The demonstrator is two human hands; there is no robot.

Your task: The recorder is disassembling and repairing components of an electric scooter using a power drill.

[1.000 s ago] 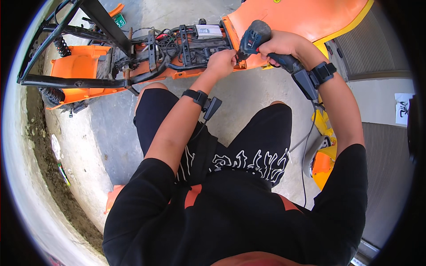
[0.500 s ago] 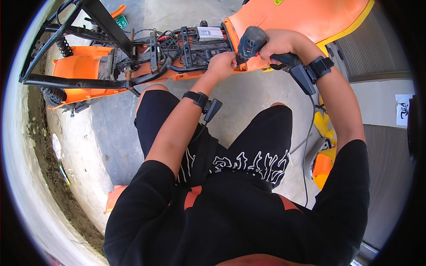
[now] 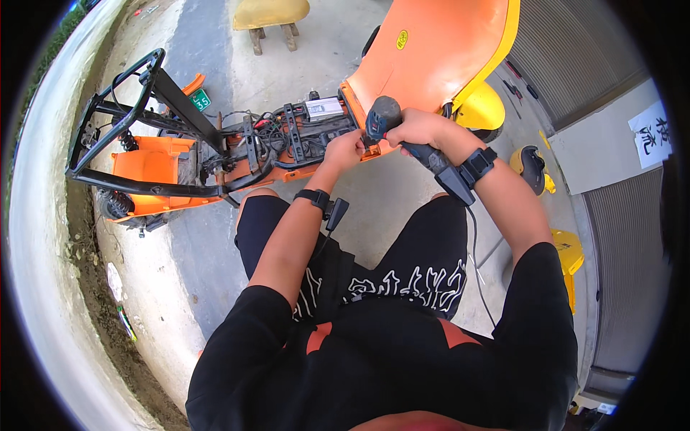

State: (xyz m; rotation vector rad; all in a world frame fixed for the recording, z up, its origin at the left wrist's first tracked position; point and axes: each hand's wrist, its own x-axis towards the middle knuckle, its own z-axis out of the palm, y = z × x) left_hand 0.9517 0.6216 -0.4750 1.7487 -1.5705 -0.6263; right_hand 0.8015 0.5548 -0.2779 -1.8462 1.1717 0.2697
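My right hand (image 3: 418, 131) is wrapped round the grip of a dark cordless drill (image 3: 385, 113). The drill's nose points down at the orange body edge of a partly stripped scooter-like vehicle (image 3: 233, 167). Close beside that nose, my left hand (image 3: 345, 149) has its fingers pinched together at the same edge. Whatever sits between those fingers is hidden or too small to make out. Just beyond my left hand lies a silver box (image 3: 324, 108) among cables and black frame bars. A large orange front panel with a yellow rim (image 3: 431, 54) rises beyond the drill.
A black tubular frame (image 3: 162, 183) stands up at the vehicle's left end. Far off is a yellow seat-like piece on wooden legs (image 3: 270, 13). Yellow parts (image 3: 568, 255) and a dark-and-yellow piece (image 3: 530, 171) lie on the right by ribbed shutters (image 3: 636, 266). A cable hangs from my right wrist device.
The view has shifted, showing more of the far floor and the front panel. The drill has tilted slightly. Both hands stay at the same edge of the vehicle.
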